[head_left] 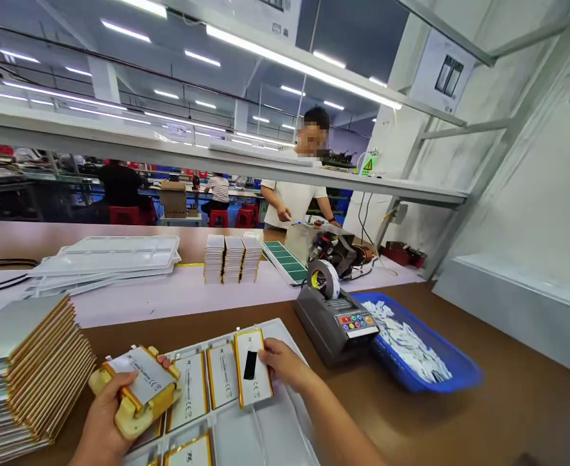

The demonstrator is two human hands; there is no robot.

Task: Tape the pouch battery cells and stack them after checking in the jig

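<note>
- Holding up flat battery [255,391], slightly tilted, above white tray [236,433], close beside seated batteries [222,375].
- Silvery white on face, edged in yellow-orange along both long sides; marked with dark print, small and mostly unreadable, plus CE sign toward near end.
- Crossed near middle by black patch [250,366], oblong, dark against pale face.
- Pinching it at right edge with right hand [287,367], thumb on printed face.
- Gripping battery stack [147,374] and pale yellow holder [134,424] in left hand [105,417], thumb over near edge, fingertips showing at far side. Printed alike on top, yellow along rims.
- Set beyond tray, on brown table [483,427]: tape dispenser [326,327], with blue basket [471,375] of white strips [413,349] just beside.
- Piled at far left: tall stack of silver packs [27,343], yellow-edged.
</note>
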